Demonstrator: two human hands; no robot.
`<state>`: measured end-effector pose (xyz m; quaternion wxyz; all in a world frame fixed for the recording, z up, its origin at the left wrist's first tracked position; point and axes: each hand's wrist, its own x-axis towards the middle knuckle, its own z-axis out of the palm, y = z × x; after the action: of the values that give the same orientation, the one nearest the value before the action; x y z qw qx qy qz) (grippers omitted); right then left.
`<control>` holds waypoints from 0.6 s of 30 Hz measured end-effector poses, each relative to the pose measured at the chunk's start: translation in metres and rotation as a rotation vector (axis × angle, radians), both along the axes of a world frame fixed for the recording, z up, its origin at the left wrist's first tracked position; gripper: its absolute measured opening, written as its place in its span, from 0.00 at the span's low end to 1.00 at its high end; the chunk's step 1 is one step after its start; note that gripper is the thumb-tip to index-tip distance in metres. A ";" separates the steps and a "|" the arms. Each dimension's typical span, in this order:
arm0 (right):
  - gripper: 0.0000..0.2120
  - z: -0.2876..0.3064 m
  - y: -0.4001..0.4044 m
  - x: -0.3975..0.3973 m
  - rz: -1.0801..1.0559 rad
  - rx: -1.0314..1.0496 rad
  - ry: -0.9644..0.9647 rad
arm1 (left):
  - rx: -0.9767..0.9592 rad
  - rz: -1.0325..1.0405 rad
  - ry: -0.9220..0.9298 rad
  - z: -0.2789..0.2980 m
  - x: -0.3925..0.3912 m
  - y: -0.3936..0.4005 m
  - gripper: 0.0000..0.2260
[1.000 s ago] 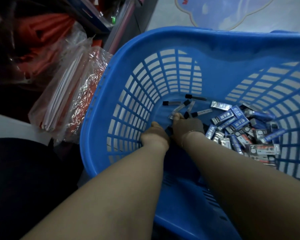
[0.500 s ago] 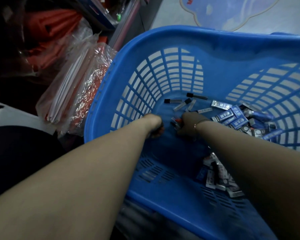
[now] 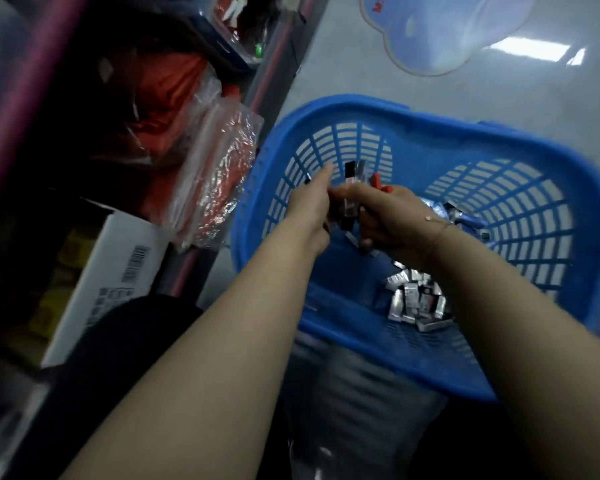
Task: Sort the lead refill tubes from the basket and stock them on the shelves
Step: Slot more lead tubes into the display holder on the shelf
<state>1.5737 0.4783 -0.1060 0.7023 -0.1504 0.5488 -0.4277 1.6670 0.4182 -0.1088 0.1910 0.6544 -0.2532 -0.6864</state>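
Blue basket (image 3: 430, 355) below; right hand (image 3: 383, 216) clamps a loose bundle of lead refill tubes (image 3: 352, 188), left hand (image 3: 310, 206) pinching alongside. Risk: the uneven bundle could fan out and tubes slip back among the sachets (image 3: 413, 303).

A blue basket (image 3: 430, 140) with a slotted lattice pattern is seen. Black-capped and red-capped lead refill tubes (image 3: 352, 188) are shown, with silver packets (image 3: 413, 299) below. A white box (image 3: 118, 258) is marked with a black barcode.

A shop aisle: stocked shelves (image 3: 174, 98) of plastic-wrapped goods (image 3: 215, 174) and a barcoded carton (image 3: 111, 271).
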 end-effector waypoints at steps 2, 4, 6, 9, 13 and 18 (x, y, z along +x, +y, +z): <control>0.12 0.070 0.008 0.003 -0.029 -0.032 0.030 | -0.015 0.040 0.043 0.062 0.005 0.006 0.13; 0.09 0.143 0.014 0.008 -0.007 -0.058 0.081 | -0.016 0.025 0.148 0.133 0.013 0.015 0.13; 0.08 0.217 0.018 0.015 0.065 -0.071 0.155 | -0.010 -0.055 0.292 0.210 0.023 0.022 0.19; 0.10 0.326 0.020 0.028 0.172 -0.091 0.301 | -0.055 -0.189 0.349 0.321 0.043 0.027 0.22; 0.07 0.452 0.022 0.054 0.282 -0.112 0.425 | -0.117 -0.201 0.296 0.440 0.070 0.038 0.05; 0.11 0.555 0.022 0.097 0.173 -0.043 0.432 | -0.147 0.047 0.134 0.542 0.099 0.045 0.08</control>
<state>1.6705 0.5007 0.4491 0.5990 -0.2998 0.6624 -0.3354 1.7663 0.4635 0.4329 0.2712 0.5969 -0.2741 -0.7036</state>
